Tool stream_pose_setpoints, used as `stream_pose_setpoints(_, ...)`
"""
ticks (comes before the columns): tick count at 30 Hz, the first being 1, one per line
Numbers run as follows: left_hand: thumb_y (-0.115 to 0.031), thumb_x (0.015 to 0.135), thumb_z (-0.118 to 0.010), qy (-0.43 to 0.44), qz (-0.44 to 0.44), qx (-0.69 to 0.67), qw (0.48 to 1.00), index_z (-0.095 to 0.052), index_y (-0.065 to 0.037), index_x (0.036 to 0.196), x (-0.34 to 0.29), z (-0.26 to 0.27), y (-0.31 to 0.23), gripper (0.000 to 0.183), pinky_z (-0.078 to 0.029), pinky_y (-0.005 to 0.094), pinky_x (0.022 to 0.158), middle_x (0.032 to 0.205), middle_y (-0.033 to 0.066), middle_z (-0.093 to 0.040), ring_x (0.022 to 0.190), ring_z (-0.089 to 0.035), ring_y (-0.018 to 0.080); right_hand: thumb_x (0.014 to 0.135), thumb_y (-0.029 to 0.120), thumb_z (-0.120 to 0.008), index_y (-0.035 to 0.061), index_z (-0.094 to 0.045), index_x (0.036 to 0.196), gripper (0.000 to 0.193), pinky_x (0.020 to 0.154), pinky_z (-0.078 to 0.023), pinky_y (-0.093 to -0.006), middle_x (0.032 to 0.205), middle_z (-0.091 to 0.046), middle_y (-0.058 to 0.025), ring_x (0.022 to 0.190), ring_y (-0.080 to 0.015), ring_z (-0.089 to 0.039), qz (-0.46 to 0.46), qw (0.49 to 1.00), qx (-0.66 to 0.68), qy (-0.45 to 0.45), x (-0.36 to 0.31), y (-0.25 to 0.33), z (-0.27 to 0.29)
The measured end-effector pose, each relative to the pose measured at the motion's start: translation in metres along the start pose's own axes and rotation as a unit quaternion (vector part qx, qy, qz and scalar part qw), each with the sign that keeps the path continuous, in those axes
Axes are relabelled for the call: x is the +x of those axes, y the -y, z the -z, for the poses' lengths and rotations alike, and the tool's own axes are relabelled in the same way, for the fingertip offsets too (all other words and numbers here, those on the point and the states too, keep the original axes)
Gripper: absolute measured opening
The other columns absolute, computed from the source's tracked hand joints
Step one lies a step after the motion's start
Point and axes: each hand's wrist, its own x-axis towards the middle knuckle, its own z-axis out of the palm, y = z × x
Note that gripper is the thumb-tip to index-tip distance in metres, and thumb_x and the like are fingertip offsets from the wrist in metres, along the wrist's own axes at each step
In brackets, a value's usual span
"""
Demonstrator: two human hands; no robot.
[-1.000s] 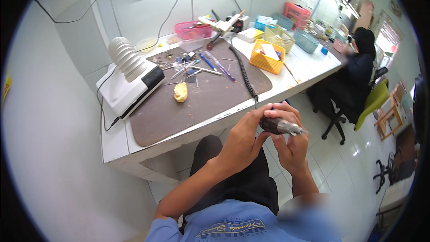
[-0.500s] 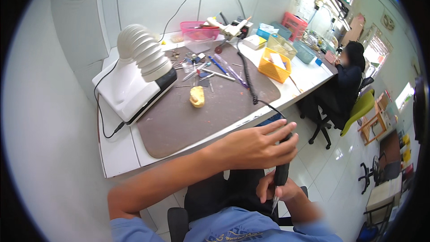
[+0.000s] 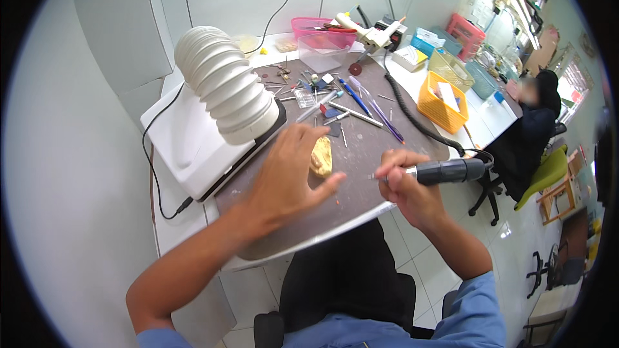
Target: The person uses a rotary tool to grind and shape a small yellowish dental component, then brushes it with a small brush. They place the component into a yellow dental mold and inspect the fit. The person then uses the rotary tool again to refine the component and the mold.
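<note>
A yellow dental plaster cast [image 3: 322, 158] sits on the brown mat [image 3: 361, 171]. My left hand [image 3: 284, 171] is just beside it, fingers and thumb spread around its near left side. I cannot tell whether the fingers touch it. A black rotary handpiece [image 3: 450, 171] lies nearly level in my right hand [image 3: 412, 193], gripped near its metal front end. Its thin tip points left toward the cast, a short way off. A coiled black cord [image 3: 416, 116] runs from the back of the handpiece across the mat.
A white machine with a ribbed hose [image 3: 222, 80] stands left of the mat. Burs, a blue pen [image 3: 354, 96] and small tools lie beyond the cast. A pink tub [image 3: 316, 29] and a yellow basket [image 3: 442, 104] stand farther back. Another person [image 3: 538, 116] sits at the right.
My left hand has left the handpiece and moved left to the cast. My right hand has risen from my lap over the mat's edge, turning the handpiece from upright to level.
</note>
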Motion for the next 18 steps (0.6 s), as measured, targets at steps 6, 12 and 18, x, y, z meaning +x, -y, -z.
stream_pose_setpoints(6, -0.019, 0.08, -0.08, 0.002, 0.134, 0.02, 0.991, -0.047, 0.002, 0.134, 0.001, -0.02, -0.006, 0.067, -0.047, 0.0443, 0.091, 0.114, 0.0196, -0.053, 0.106, -0.055, 0.0365, 0.1, 0.022, -0.067, 0.0023, -0.069, 0.101, 0.02, 0.045, -0.029, -0.0225, 0.06, -0.047, 0.006, 0.05, -0.0016, -0.038, -0.026, 0.995, -0.087, -0.032, 0.093, -0.028, 0.003)
stream_pose_setpoints(12, -0.005, 0.082, -0.073, 0.007, 0.106, 0.017, 0.994, -0.043, -0.001, 0.142, 0.0, -0.01, 0.004, 0.067, -0.049, 0.0413, 0.088, 0.118, 0.0178, -0.056, 0.096, -0.059, 0.0317, 0.098, 0.028, -0.069, 0.0037, -0.07, 0.102, 0.025, 0.053, -0.037, -0.0218, 0.067, -0.057, 0.0038, 0.06, -0.003, -0.05, -0.084, 0.986, -0.124, 0.067, 0.132, -0.04, 0.002)
stream_pose_setpoints(18, -0.042, 0.08, -0.083, 0.065, 0.039, 0.332, 0.94, -0.046, 0.014, 0.144, -0.006, 0.018, -0.006, 0.092, -0.042, 0.0276, 0.045, 0.063, 0.0003, -0.056, 0.049, -0.052, 0.0132, 0.094, 0.027, -0.06, -0.0002, -0.068, 0.114, 0.035, 0.066, -0.043, -0.0305, 0.082, -0.064, -0.0051, 0.075, -0.0113, -0.056, -0.048, 0.967, -0.195, 0.158, 0.115, -0.021, 0.026)
